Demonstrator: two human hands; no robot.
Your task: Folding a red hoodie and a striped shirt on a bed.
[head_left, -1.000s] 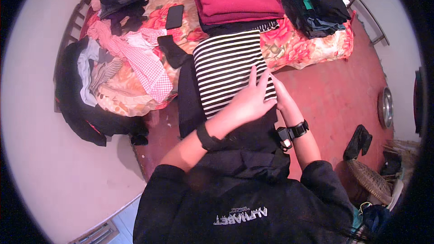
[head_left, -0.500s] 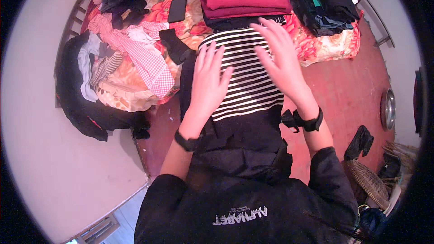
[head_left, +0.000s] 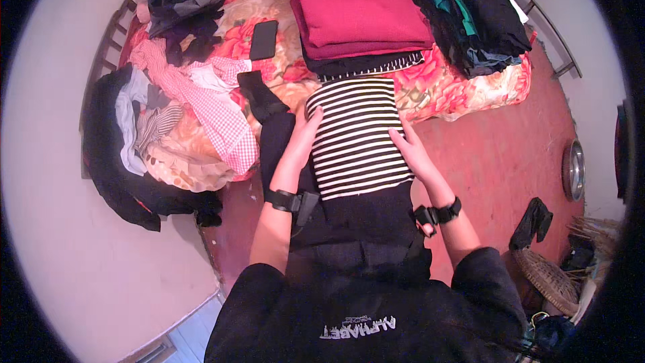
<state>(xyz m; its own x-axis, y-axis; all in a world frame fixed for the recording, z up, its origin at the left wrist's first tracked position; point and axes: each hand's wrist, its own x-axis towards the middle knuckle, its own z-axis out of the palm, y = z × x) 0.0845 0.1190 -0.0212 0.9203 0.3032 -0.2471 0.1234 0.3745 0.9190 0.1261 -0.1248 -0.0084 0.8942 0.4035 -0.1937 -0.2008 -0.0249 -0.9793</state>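
At bed edge, head view: folded black-and-white striped knit garment (head_left: 356, 136) lies flat on the floral bedspread (head_left: 463, 91). Left hand (head_left: 300, 140) and right hand (head_left: 411, 150) flank it, fingers extended, pressing its sides; grip underneath probably none, can't tell.

This is a bedroom in a home. A bed with a floral sheet (head_left: 463, 87) carries folded clothes stacks (head_left: 363, 17) and a loose laundry heap (head_left: 181, 114). Beside it lies a red floor (head_left: 497, 161) with a woven basket (head_left: 547, 275).
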